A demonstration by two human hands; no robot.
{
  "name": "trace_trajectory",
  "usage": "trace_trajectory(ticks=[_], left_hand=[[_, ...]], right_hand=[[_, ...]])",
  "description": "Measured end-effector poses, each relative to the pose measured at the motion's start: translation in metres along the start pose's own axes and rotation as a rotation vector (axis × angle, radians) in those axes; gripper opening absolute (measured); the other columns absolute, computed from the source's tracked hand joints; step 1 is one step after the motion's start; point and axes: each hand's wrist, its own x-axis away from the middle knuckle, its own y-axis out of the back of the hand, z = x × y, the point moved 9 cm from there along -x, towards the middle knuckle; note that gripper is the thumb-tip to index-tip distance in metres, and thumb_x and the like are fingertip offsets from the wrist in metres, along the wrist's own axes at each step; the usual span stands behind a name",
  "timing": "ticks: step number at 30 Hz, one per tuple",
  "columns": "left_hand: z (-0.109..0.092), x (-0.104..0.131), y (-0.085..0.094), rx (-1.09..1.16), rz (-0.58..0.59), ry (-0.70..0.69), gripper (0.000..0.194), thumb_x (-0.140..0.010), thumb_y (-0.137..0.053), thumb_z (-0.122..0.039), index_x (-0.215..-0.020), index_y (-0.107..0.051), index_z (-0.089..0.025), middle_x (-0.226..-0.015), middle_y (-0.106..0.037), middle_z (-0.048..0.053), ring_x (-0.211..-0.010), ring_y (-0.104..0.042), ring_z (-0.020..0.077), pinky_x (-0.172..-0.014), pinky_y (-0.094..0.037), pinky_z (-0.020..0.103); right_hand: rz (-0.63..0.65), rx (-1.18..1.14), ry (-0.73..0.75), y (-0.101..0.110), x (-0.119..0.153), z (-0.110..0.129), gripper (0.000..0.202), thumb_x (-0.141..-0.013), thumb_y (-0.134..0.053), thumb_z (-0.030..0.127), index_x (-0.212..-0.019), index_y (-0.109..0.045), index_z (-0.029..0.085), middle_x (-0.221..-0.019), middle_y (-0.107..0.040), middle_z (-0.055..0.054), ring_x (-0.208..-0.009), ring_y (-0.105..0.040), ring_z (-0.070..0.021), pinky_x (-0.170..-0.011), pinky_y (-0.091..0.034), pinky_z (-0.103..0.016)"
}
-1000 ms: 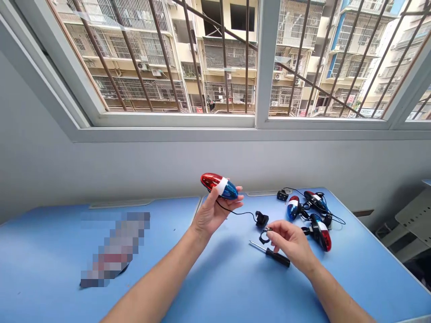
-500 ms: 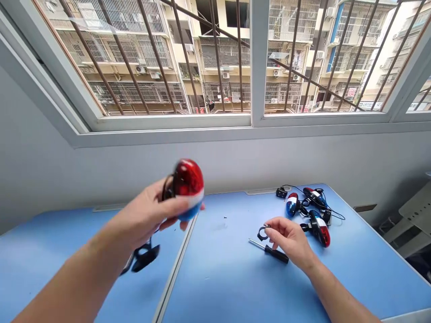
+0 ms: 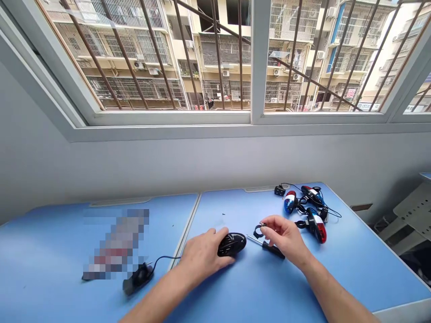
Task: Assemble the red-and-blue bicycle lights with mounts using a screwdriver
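Note:
My left hand (image 3: 208, 246) is closed around a bicycle siren light (image 3: 232, 244), low over the blue table, its black back facing up and its coloured lens out of sight. From it a thin black cable runs left to a small black switch unit (image 3: 138, 278). Between the thumb and fingers of my right hand (image 3: 283, 233) is a small black ring clamp (image 3: 258, 231). Just below that clamp lies a screwdriver (image 3: 273, 250) with a black handle and a metal shaft, partly behind my right hand.
Several red, white and blue siren lights (image 3: 318, 226) with tangled cables lie at the table's right end. A small black box (image 3: 279, 190) sits behind them. A pixelated object (image 3: 116, 246) lies on the left. A seam (image 3: 188, 224) divides the tabletop (image 3: 215, 291). The window wall stands behind.
My left hand has brought the siren light down and right, turning its black back upward. The cabled switch unit now lies on the table at left. My right hand stays nearly in place.

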Motion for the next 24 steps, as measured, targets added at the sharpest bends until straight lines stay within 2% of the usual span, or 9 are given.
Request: trace_trajectory(ticks=[4,8,13,16,19,22,24], left_hand=[[0.004,0.001,-0.007,0.013,0.0,0.006,0.04,-0.07,-0.063,-0.043,-0.107,-0.059,-0.029,-0.091,-0.064,0.005,-0.084,-0.064,0.028,-0.065,-0.042,0.031],[0.007,0.005,-0.011,0.145,-0.021,-0.108,0.054,-0.073,-0.063,-0.037,-0.124,-0.052,-0.025,-0.103,-0.063,0.008,-0.093,-0.061,0.0298,-0.076,-0.047,0.036],[0.016,0.009,-0.024,0.305,-0.168,-0.302,0.056,-0.076,-0.061,-0.018,-0.13,-0.046,-0.024,-0.132,-0.051,0.012,-0.119,-0.048,0.0303,-0.097,-0.043,0.041],[0.021,0.01,-0.032,0.265,-0.271,-0.302,0.059,-0.076,-0.052,-0.007,-0.132,-0.044,-0.026,-0.14,-0.043,0.013,-0.124,-0.044,0.0321,-0.097,-0.044,0.045],[0.023,0.009,-0.034,0.158,-0.29,-0.203,0.057,-0.08,-0.045,-0.004,-0.132,-0.047,-0.029,-0.128,-0.051,0.014,-0.114,-0.052,0.0339,-0.084,-0.052,0.044],[0.022,0.009,-0.027,0.132,-0.279,-0.155,0.054,-0.083,-0.036,-0.001,-0.129,-0.05,-0.026,-0.11,-0.058,0.013,-0.095,-0.063,0.0269,-0.075,-0.054,0.036],[0.021,0.01,-0.018,0.189,-0.311,-0.162,0.044,-0.085,-0.033,-0.002,-0.116,-0.057,-0.02,-0.099,-0.06,0.011,-0.083,-0.064,0.0219,-0.072,-0.053,0.031]], right_hand=[[0.003,0.113,0.041,-0.002,0.001,-0.003,0.026,-0.072,-0.067,0.042,-0.083,-0.066,0.018,-0.068,-0.055,0.0,-0.057,-0.05,-0.0116,-0.048,-0.049,-0.023],[0.019,0.199,0.076,-0.004,-0.001,-0.009,0.023,-0.077,-0.063,0.04,-0.087,-0.067,0.019,-0.073,-0.06,-0.001,-0.057,-0.052,-0.0116,-0.051,-0.049,-0.023],[0.066,0.198,0.063,-0.021,-0.007,-0.001,0.022,-0.078,-0.063,0.04,-0.086,-0.066,0.019,-0.07,-0.057,0.001,-0.057,-0.049,-0.0106,-0.053,-0.046,-0.023],[0.12,0.153,0.048,-0.042,-0.012,0.004,0.025,-0.077,-0.064,0.043,-0.085,-0.065,0.019,-0.068,-0.055,0.002,-0.056,-0.048,-0.0102,-0.053,-0.047,-0.023],[0.123,0.083,0.044,-0.059,-0.018,0.004,0.03,-0.076,-0.064,0.048,-0.085,-0.062,0.02,-0.07,-0.055,0.001,-0.061,-0.052,-0.0125,-0.056,-0.049,-0.024],[0.106,0.081,0.055,-0.067,-0.021,0.0,0.031,-0.077,-0.063,0.049,-0.086,-0.06,0.02,-0.067,-0.053,0.002,-0.061,-0.052,-0.0129,-0.056,-0.049,-0.024],[0.096,0.114,0.067,-0.067,-0.019,-0.003,0.029,-0.078,-0.062,0.048,-0.085,-0.06,0.02,-0.064,-0.051,0.003,-0.058,-0.05,-0.0119,-0.056,-0.049,-0.024]])
